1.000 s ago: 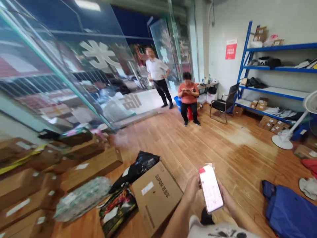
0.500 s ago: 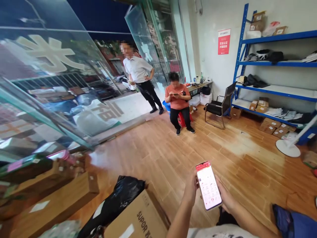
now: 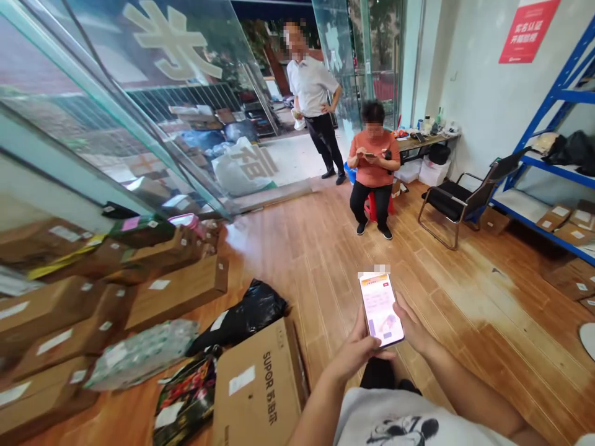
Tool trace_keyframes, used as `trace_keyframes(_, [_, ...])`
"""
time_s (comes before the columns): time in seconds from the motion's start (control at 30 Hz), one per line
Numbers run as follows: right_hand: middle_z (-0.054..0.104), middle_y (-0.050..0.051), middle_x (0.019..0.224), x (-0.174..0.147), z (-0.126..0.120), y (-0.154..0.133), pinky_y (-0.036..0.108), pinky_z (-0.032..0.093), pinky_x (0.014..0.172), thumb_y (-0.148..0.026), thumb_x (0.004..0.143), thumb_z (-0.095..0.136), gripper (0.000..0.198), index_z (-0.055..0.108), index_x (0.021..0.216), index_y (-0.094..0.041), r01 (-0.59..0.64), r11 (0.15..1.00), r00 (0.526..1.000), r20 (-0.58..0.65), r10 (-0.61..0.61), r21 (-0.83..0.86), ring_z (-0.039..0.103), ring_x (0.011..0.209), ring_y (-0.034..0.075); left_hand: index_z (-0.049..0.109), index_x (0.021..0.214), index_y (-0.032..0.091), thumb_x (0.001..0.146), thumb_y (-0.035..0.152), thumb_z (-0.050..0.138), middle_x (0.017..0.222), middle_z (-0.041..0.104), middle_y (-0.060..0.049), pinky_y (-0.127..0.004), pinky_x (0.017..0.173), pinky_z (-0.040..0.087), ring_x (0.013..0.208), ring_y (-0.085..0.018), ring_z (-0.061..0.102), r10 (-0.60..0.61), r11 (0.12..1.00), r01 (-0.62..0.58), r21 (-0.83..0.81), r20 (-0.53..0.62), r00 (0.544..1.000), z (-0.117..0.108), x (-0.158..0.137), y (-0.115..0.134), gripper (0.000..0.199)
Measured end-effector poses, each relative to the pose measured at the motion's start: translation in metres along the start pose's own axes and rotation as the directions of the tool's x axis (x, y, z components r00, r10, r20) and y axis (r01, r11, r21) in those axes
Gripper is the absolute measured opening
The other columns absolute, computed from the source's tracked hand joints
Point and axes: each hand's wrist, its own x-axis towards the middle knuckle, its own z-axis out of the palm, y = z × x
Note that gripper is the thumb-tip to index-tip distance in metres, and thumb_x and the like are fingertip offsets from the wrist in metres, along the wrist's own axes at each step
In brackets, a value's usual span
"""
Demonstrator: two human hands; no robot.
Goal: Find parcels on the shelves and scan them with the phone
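Note:
A smartphone [image 3: 381, 310] with a lit, mostly white and pink screen is held upright in front of my body, over the wooden floor. My left hand [image 3: 356, 353] wraps its left edge, and the thumb lies on the lower part of the screen. On the right edge, my right hand [image 3: 409, 322] grips the phone with its thumb along the side of the screen. The fingers behind the phone are mostly hidden. The small print on the screen cannot be read.
A SUPOR carton [image 3: 260, 384] lies to my lower left, beside a black plastic parcel [image 3: 246, 310] and several boxes. Ahead, a person in an orange top [image 3: 375, 155] sits holding a phone; another in a white shirt [image 3: 311, 87] stands at the glass doorway. A black chair [image 3: 458, 192] stands right.
The view has swung left and down, showing more parcels. The phone's screen has changed from an icon page to another page, and my left thumb has moved onto its lower part.

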Motion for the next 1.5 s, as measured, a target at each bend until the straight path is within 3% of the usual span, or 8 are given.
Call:
trace_keyframes(0.27, [0.073, 0.001, 0.102, 0.113, 0.019, -0.025, 0.034, 0.052, 0.079, -0.021, 0.067, 0.07, 0.047, 0.057, 0.111, -0.024, 0.066, 0.997, 0.995, 0.078, -0.063, -0.037, 0.067, 0.09, 0.023, 0.003, 0.152, 0.048, 0.064, 0.02, 0.059, 0.146, 0.046, -0.006, -0.034, 0.071, 0.061, 0.114, -0.03, 0.057, 0.051, 0.998, -0.051, -0.047, -0.004, 0.999, -0.047, 0.068, 0.076, 0.108])
trace_keyframes(0.43, [0.071, 0.001, 0.103, 0.161, 0.03, -0.031, 0.035, 0.051, 0.082, -0.02, 0.066, 0.069, 0.053, 0.053, 0.116, -0.024, 0.081, 0.996, 0.993, 0.089, -0.077, -0.041, 0.066, 0.092, 0.024, 0.01, 0.152, 0.045, 0.067, 0.025, 0.061, 0.142, 0.051, -0.008, -0.031, 0.062, 0.061, 0.106, -0.029, 0.061, 0.067, 0.997, -0.069, -0.045, -0.046, 0.997, -0.079, 0.103, 0.098, 0.102])
trace_keyframes(0.57, [0.071, 0.002, 0.106, 0.189, 0.034, -0.036, 0.036, 0.051, 0.083, -0.024, 0.069, 0.065, 0.05, 0.053, 0.117, -0.025, 0.062, 0.997, 0.992, 0.113, -0.057, -0.038, 0.066, 0.093, 0.025, 0.014, 0.152, 0.044, 0.07, 0.036, 0.067, 0.141, 0.052, -0.009, -0.03, 0.056, 0.06, 0.1, -0.03, 0.064, 0.079, 0.997, -0.082, -0.016, -0.106, 0.991, -0.09, 0.123, 0.113, 0.098])
trace_keyframes(0.73, [0.071, 0.001, 0.102, 0.221, 0.033, -0.044, 0.033, 0.052, 0.079, -0.025, 0.069, 0.063, 0.048, 0.055, 0.116, -0.025, 0.04, 0.998, 0.984, 0.174, -0.03, -0.054, 0.066, 0.092, 0.024, 0.019, 0.153, 0.04, 0.074, 0.046, 0.069, 0.136, 0.056, -0.011, -0.027, 0.049, 0.057, 0.096, -0.029, 0.065, 0.136, 0.989, -0.144, -0.02, -0.217, 0.967, -0.094, 0.142, 0.126, 0.094])
trace_keyframes(0.97, [0.072, 0.0, 0.098, 0.264, 0.02, -0.064, 0.033, 0.051, 0.079, -0.025, 0.068, 0.061, 0.051, 0.055, 0.119, -0.024, 0.007, 0.996, 0.956, 0.293, 0.021, -0.093, 0.066, 0.087, 0.023, 0.011, 0.154, 0.043, 0.064, 0.024, 0.066, 0.14, 0.054, -0.009, -0.028, 0.057, 0.06, 0.102, -0.027, 0.061, 0.187, 0.971, -0.221, -0.088, -0.291, 0.938, -0.095, 0.172, 0.132, 0.108])
trace_keyframes(1.17, [0.072, 0.0, 0.103, 0.294, 0.005, -0.079, 0.034, 0.052, 0.081, -0.023, 0.067, 0.062, 0.047, 0.056, 0.113, -0.023, -0.039, 0.992, 0.926, 0.37, 0.08, -0.117, 0.066, 0.092, 0.024, 0.01, 0.155, 0.042, 0.066, 0.023, 0.065, 0.141, 0.053, -0.01, -0.027, 0.056, 0.06, 0.102, -0.028, 0.061, 0.205, 0.958, -0.266, -0.104, -0.398, 0.894, -0.08, 0.193, 0.143, 0.107])
trace_keyframes(1.33, [0.072, 0.0, 0.102, 0.311, -0.004, -0.086, 0.035, 0.052, 0.084, -0.021, 0.067, 0.064, 0.044, 0.058, 0.11, -0.023, -0.058, 0.99, 0.904, 0.414, 0.105, -0.125, 0.066, 0.093, 0.024, 0.02, 0.154, 0.041, 0.069, 0.023, 0.064, 0.14, 0.054, -0.009, -0.029, 0.058, 0.06, 0.1, -0.026, 0.063, 0.204, 0.955, -0.276, -0.106, -0.437, 0.876, -0.065, 0.198, 0.155, 0.097])
trace_keyframes(1.5, [0.072, 0.0, 0.099, 0.319, -0.009, -0.086, 0.033, 0.053, 0.078, -0.021, 0.066, 0.065, 0.045, 0.057, 0.11, -0.024, -0.084, 0.989, 0.886, 0.445, 0.128, -0.118, 0.066, 0.089, 0.023, 0.025, 0.152, 0.036, 0.076, 0.039, 0.068, 0.135, 0.057, -0.011, -0.027, 0.056, 0.059, 0.099, -0.026, 0.065, 0.217, 0.953, -0.29, -0.087, -0.472, 0.854, -0.055, 0.204, 0.163, 0.087])
